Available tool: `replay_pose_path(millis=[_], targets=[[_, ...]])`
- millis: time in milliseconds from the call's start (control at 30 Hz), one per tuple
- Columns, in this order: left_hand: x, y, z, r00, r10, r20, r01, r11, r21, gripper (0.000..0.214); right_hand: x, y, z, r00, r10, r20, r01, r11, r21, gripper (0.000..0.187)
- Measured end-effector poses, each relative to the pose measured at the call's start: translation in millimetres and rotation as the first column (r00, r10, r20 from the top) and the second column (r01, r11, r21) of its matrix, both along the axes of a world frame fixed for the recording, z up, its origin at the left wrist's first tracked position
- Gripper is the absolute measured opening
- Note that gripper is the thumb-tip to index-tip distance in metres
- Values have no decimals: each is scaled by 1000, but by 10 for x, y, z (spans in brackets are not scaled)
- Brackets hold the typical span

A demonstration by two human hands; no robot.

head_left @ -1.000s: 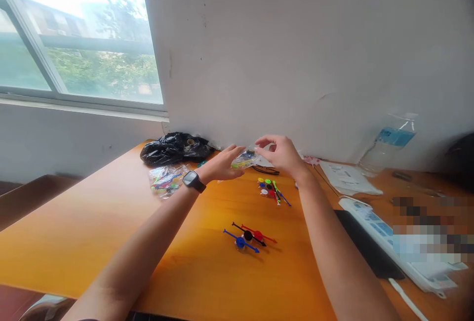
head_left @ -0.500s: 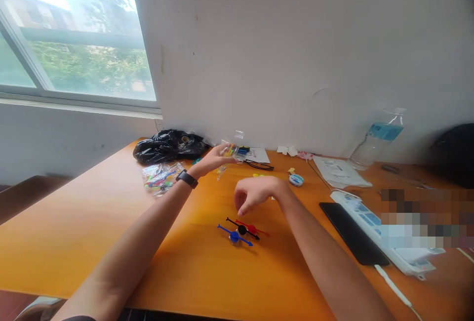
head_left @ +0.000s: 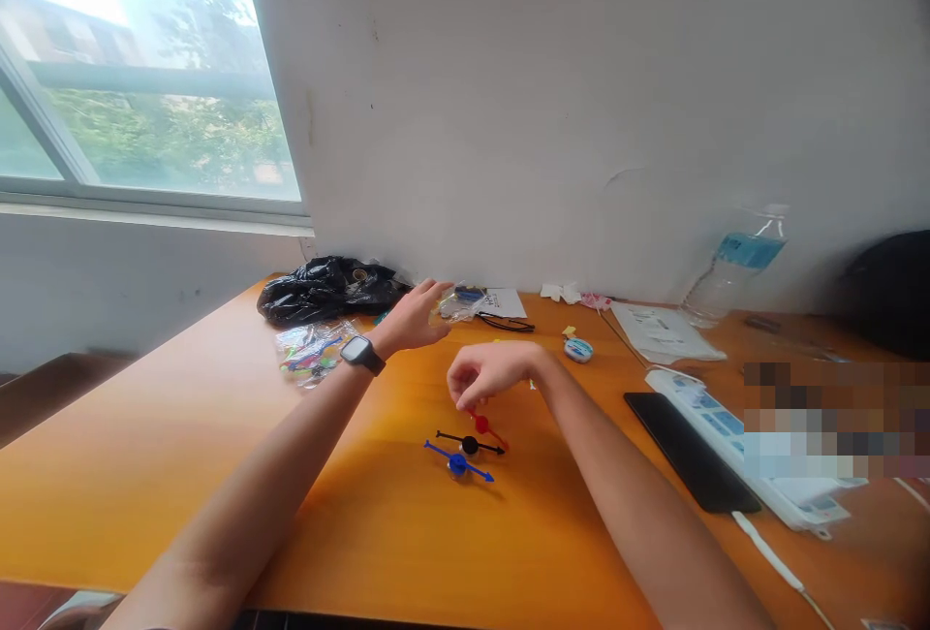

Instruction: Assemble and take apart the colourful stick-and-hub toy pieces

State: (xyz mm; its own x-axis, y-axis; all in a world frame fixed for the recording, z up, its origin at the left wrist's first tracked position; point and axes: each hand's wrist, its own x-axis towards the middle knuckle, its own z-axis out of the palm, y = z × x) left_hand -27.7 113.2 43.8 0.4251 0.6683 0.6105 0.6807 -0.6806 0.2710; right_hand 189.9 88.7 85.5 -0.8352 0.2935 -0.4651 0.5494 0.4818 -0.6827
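Observation:
My left hand [head_left: 416,316], with a black watch on the wrist, holds a small clear bag of coloured parts [head_left: 456,303] near the wall at the back of the orange table [head_left: 181,456]. My right hand [head_left: 485,374] is curled over the middle of the table, its fingertips pinched on a red stick-and-disc piece [head_left: 485,426]. A black piece [head_left: 469,443] and a blue piece [head_left: 458,462] of the same kind lie flat just in front of it.
A second clear bag of coloured parts [head_left: 312,352] and a black plastic bag [head_left: 326,287] lie at the left back. To the right are a small round blue-white object [head_left: 579,349], papers [head_left: 661,330], a water bottle [head_left: 730,269], a black phone [head_left: 690,463] and a white power strip [head_left: 741,451].
My right hand left the clear bag, came down to the table's middle and pinched the red piece. My left hand keeps the bag and has sunk slightly toward the table.

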Motion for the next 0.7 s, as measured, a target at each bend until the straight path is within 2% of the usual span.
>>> replay_pose_path(millis=[67, 133, 200, 267, 333, 400, 433, 500, 567, 700], targets=[[-2, 5, -5, 1000, -13, 3, 13, 1000, -6, 75, 151, -23, 175, 979, -116, -167, 116, 993, -7, 16], [9, 9, 2, 1000, -30, 4, 30, 999, -15, 76, 316, -46, 343, 885, -257, -388, 264, 964, -37, 17], [26, 6, 17, 999, -54, 4, 54, 998, -29, 77, 466, -44, 468, 711, -396, -580, 410, 905, -115, 20], [46, -6, 37, 997, -76, 5, 76, 996, -48, 78, 582, -5, 540, 478, -499, -723, 554, 810, -192, 22], [67, -27, 61, 996, -91, 9, 91, 994, -68, 79, 655, 59, 569, 270, -529, -804, 668, 704, -239, 24], [90, -52, 86, 995, -100, 12, 101, 992, -77, 79, 678, 118, 569, 149, -523, -839, 741, 621, -255, 26], [104, -64, 99, 995, -103, 15, 104, 992, -77, 78, 671, 137, 562, 122, -520, -845, 763, 594, -255, 27], [131, -85, 121, 994, -105, 22, 106, 991, -78, 76, 628, 148, 539, 133, -513, -848, 784, 578, -227, 28], [157, -97, 141, 994, -100, 35, 102, 992, -77, 74, 560, 125, 513, 209, -497, -842, 791, 593, -154, 29], [193, -101, 169, 992, -110, 65, 113, 992, -52, 72, 427, 41, 476, 419, -463, -781, 770, 638, 36, 28]])
